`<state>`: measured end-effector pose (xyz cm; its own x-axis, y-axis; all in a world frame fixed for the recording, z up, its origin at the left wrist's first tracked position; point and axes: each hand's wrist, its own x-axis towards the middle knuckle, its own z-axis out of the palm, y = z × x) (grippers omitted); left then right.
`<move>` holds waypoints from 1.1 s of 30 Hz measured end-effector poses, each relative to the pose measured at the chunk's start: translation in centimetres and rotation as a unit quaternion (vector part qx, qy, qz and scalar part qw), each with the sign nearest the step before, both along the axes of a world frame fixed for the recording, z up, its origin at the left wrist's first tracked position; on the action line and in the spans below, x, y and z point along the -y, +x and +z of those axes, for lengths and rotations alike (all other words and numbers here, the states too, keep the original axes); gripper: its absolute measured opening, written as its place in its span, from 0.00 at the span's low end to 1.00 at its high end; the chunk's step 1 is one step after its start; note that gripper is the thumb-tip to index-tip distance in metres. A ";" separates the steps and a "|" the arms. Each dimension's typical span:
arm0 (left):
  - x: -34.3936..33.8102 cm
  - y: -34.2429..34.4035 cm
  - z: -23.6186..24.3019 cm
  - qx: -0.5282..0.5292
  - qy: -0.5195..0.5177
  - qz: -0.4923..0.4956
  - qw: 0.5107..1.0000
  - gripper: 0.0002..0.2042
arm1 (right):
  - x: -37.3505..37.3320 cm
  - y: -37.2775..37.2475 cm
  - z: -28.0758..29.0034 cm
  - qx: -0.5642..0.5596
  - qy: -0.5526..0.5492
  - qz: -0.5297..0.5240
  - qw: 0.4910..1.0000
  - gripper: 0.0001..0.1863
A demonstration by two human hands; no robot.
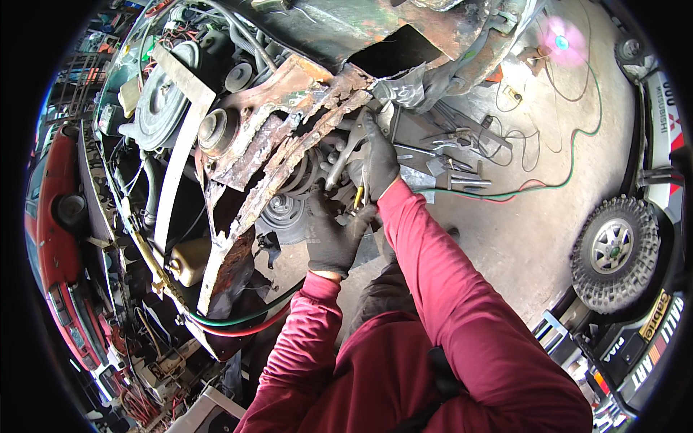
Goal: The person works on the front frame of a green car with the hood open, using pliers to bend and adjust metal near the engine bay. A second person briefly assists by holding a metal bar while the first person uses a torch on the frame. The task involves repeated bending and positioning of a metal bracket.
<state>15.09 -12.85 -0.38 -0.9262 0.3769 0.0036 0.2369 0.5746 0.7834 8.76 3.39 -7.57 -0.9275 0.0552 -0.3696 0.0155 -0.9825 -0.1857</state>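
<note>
My right hand [380, 162], in a dark glove, reaches up under the rusted body edge. Its fingers are closed around a slim metal tool, partly hidden, with a yellow part [359, 196] showing below the palm. My left hand [333, 234], also gloved, is just below and to the left, its thumb and fingers spread apart near the tool's lower end. Grey metal suspension parts [339, 164] lie between the hands and the body. Above them runs a ragged, heavily rusted inner fender rail [289, 155] with flaking edges.
Several hand tools [462, 177] lie on the floor at the right. Red and green hoses [245, 328] run past my arms and across the floor. A pink-bladed fan [561, 42] stands at the far right. An off-road wheel [613, 252] is at right, a red car [61, 238] at left.
</note>
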 end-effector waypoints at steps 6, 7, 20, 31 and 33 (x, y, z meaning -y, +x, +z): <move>-0.1 -0.5 -0.3 -0.009 -0.019 0.013 1.000 0.47 | 0.4 0.2 1.3 0.037 0.026 -0.012 0.999 0.42; 0.0 -0.6 -0.4 -0.005 -0.012 0.011 1.000 0.45 | 0.4 0.0 1.3 0.038 0.014 -0.007 0.999 0.42; 4.4 -5.1 0.6 0.336 0.151 -0.048 0.928 0.31 | 0.0 0.2 2.0 0.047 0.016 -0.002 0.999 0.38; 4.5 -6.9 -0.3 0.059 -0.170 -0.132 0.975 0.21 | -0.7 0.2 0.6 0.012 0.029 0.035 0.999 0.47; 4.1 -6.3 0.0 -0.070 -0.173 -0.119 0.975 0.18 | -0.7 0.2 0.4 -0.016 0.003 0.037 0.999 0.48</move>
